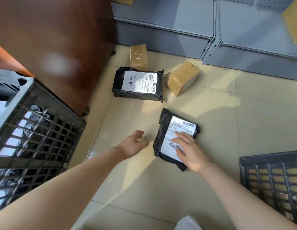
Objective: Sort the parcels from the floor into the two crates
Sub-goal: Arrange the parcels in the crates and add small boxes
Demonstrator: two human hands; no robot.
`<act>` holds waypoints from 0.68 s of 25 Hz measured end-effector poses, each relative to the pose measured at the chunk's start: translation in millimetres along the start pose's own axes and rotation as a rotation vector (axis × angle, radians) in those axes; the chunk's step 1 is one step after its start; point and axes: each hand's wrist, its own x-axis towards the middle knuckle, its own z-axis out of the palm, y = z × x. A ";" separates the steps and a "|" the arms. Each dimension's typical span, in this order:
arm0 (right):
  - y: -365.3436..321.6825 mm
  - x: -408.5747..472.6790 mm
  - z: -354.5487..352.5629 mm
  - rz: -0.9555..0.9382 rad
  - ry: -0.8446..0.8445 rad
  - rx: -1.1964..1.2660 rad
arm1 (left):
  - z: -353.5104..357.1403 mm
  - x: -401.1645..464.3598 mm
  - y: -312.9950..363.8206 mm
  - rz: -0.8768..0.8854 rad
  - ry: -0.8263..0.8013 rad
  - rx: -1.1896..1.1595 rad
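Head view: the right hand [190, 149] lies flat, fingers straight, pressing on the label of the near black parcel [167, 128] on the tiled floor [227, 113]; the left hand [133, 145] hovers just beside it, fingers loosely spread, holding nothing — a second black parcel [138, 83] and two cardboard boxes [183, 78] [138, 54] lie beyond; the left crate [36, 127] and right crate [274, 178] flank the arms.

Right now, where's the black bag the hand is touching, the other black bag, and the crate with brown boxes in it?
Near black parcel [162, 130]: head view, its black wrap.
Far black parcel [137, 81]: head view, its white label.
Right crate [269, 165]: head view, its lattice wall.
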 end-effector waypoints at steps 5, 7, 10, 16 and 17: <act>-20.7 -4.7 17.3 0.301 0.273 0.100 | 31.3 -0.2 -3.7 -0.106 -0.120 -0.216; -31.9 -4.1 18.0 0.635 0.301 0.378 | 38.6 1.1 -2.7 -0.154 -0.108 -0.298; -43.2 -2.2 22.5 0.834 0.237 0.714 | 45.0 0.6 -0.3 -0.178 -0.069 -0.352; -51.5 3.0 4.7 0.840 0.181 1.290 | 21.4 -12.7 -4.6 -0.187 0.004 -0.424; -54.9 3.7 -2.6 0.825 0.136 1.343 | 15.4 -16.6 -5.2 -0.195 -0.028 -0.491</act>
